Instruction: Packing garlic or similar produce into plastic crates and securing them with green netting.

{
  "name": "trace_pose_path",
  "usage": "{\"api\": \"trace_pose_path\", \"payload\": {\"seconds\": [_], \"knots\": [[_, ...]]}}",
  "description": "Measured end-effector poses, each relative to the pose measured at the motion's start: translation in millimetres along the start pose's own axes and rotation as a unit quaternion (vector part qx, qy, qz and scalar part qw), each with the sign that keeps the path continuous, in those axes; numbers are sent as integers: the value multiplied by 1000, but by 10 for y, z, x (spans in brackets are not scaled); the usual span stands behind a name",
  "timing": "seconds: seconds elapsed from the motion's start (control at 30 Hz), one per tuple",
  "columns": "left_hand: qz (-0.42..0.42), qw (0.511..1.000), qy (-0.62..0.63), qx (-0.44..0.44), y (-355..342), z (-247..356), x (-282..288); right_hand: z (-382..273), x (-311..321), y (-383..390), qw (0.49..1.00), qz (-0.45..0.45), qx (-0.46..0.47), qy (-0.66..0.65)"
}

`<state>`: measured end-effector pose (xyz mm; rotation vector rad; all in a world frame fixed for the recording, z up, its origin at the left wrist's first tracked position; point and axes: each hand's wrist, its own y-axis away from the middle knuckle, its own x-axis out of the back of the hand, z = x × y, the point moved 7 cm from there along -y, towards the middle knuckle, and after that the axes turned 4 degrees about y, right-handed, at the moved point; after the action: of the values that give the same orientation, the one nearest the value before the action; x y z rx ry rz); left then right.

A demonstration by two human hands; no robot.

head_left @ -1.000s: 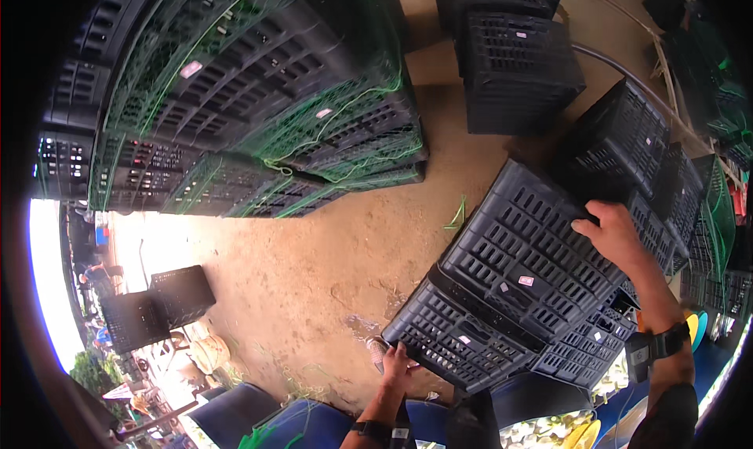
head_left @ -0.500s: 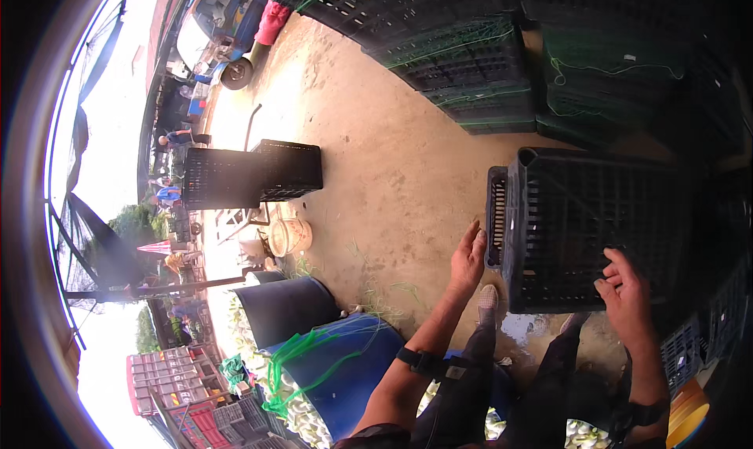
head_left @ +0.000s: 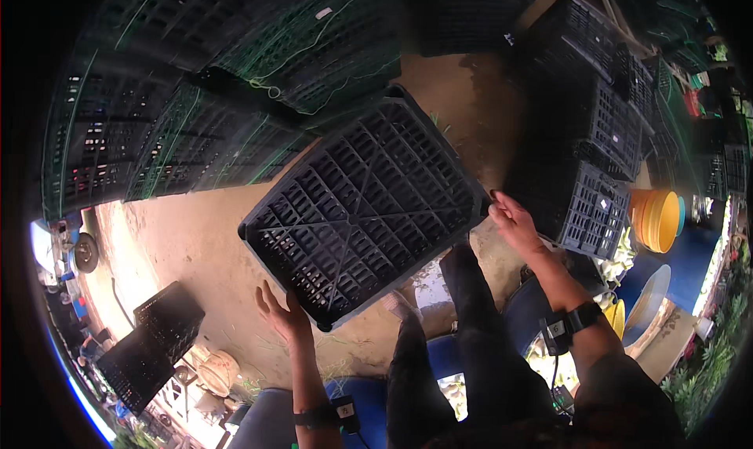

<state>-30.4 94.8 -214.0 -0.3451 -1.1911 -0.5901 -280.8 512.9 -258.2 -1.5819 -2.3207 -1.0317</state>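
A black plastic crate (head_left: 369, 214) with a slatted face and crossing ribs lies at an angle in front of my legs. My left hand (head_left: 286, 316) is beside its near left corner, fingers spread and thumb close to the rim. At the right corner is my right hand (head_left: 514, 223), its fingers loosely bent and apart, the tips at or just beside the edge. Whether those fingertips touch the crate is hard to make out. Neither hand is wrapped round anything. What lies beneath the crate is mostly hidden.
Tall stacks of dark crates (head_left: 212, 104) with green cords stand far left. More black crates (head_left: 600, 206) are stacked at the right, near yellow buckets (head_left: 657, 220). Blue tubs (head_left: 357, 398) are near my legs, some with pale vegetables (head_left: 453, 394). Two crates (head_left: 149, 347) stand on a cart farther left.
My view has swung right, so the cart and crate stacks now lie farther left. The crate now shows its broad ribbed face. My right hand has moved from over the crate to its right corner.
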Motion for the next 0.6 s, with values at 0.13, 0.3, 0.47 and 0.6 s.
{"api": "trace_pose_path", "payload": {"seconds": [0.13,0.3,0.47,0.6], "knots": [[6,975,49,-217,-586,1488,-150,173,-192,-167,953,7,-138,-268],[5,950,-4,-312,-1233,2601,-951,-204,-162,158,986,-137,67,-61],[3,946,-147,-288,-1387,2661,-1372,589,227,-515,998,-27,-49,2],[17,938,-180,-297,-1422,2617,-1505,1030,-184,-1267,995,-29,-47,-78]]}}
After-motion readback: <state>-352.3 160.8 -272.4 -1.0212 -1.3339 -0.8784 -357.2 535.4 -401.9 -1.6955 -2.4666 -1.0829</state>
